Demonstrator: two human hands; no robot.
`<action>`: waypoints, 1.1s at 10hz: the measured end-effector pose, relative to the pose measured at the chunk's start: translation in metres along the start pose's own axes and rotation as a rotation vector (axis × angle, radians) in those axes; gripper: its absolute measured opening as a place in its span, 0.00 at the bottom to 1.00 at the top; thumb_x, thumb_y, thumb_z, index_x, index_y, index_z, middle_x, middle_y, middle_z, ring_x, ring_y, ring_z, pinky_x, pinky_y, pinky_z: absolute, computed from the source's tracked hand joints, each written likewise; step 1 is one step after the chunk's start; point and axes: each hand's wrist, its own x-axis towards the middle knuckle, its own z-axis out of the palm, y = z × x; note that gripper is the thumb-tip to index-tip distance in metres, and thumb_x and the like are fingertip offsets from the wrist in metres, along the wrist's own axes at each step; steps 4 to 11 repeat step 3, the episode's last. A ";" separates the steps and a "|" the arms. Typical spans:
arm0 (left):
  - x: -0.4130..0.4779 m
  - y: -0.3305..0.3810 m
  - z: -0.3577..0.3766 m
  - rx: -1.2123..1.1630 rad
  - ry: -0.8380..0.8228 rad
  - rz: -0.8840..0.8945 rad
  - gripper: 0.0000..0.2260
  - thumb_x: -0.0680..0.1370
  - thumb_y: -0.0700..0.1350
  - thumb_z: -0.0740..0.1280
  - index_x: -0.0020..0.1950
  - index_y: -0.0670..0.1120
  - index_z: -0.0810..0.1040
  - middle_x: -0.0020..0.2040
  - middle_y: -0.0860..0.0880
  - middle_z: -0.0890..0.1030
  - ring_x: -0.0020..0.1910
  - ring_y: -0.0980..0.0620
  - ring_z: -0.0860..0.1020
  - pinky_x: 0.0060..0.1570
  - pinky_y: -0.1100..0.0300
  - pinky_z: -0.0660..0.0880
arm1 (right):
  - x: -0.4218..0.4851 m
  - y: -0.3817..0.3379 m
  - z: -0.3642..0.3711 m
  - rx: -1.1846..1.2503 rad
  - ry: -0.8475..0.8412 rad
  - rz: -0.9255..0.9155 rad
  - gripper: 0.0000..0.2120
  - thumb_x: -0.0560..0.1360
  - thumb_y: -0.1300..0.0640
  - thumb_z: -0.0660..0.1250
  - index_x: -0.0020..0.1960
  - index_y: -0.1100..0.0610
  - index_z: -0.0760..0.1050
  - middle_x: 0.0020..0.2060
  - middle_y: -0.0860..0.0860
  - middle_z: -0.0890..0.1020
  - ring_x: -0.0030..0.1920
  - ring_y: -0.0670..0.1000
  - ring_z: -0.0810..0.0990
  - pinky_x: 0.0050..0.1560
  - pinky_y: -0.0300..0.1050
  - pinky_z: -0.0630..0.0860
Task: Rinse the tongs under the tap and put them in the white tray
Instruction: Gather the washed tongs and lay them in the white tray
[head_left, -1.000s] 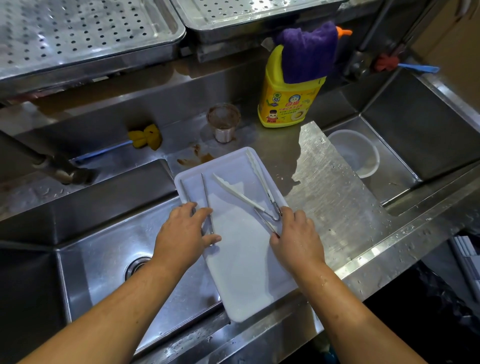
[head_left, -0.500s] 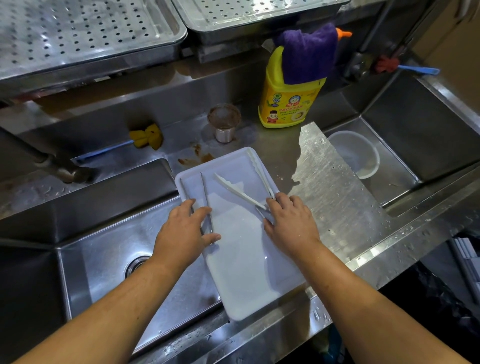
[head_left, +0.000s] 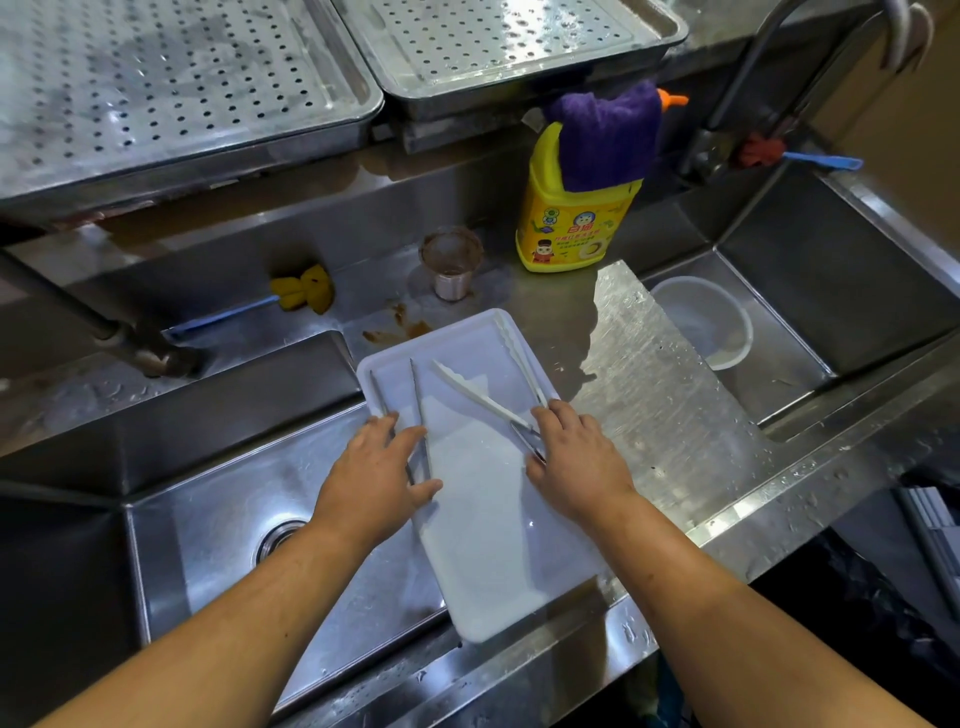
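A white tray lies across the counter edge and the left sink. Two tongs lie in it, tips pointing away from me. Thin metal tongs are on its left side, and my left hand rests flat over their near end, fingers fairly straight and thumb spread. White-tipped tongs spread across its right side, one arm along the right rim. My right hand lies over their metal hinge end with relaxed fingers. A curved tap rises at the back right.
A yellow detergent bottle with a purple cloth and a small metal cup stand behind the tray. A clear bowl sits in the right sink. A yellow sponge brush lies back left. Perforated steel trays overhang the back.
My right hand slid forward from pinching the hinge end of the white-tipped tongs to lying over it. The left hand and the metal tongs stayed put.
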 end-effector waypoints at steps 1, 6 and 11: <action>-0.002 0.000 -0.003 0.026 -0.034 0.011 0.35 0.77 0.65 0.71 0.81 0.58 0.67 0.86 0.49 0.62 0.84 0.43 0.60 0.78 0.44 0.65 | 0.001 -0.003 -0.006 -0.005 -0.051 0.000 0.28 0.80 0.50 0.65 0.78 0.52 0.64 0.78 0.54 0.66 0.71 0.61 0.70 0.67 0.58 0.74; -0.008 0.002 -0.019 -0.008 -0.063 -0.024 0.35 0.77 0.64 0.72 0.81 0.58 0.66 0.84 0.53 0.64 0.80 0.45 0.67 0.73 0.46 0.73 | -0.002 -0.015 -0.026 -0.054 -0.051 0.020 0.26 0.80 0.51 0.64 0.76 0.53 0.64 0.72 0.55 0.72 0.67 0.61 0.73 0.64 0.57 0.75; -0.008 0.002 -0.019 -0.008 -0.063 -0.024 0.35 0.77 0.64 0.72 0.81 0.58 0.66 0.84 0.53 0.64 0.80 0.45 0.67 0.73 0.46 0.73 | -0.002 -0.015 -0.026 -0.054 -0.051 0.020 0.26 0.80 0.51 0.64 0.76 0.53 0.64 0.72 0.55 0.72 0.67 0.61 0.73 0.64 0.57 0.75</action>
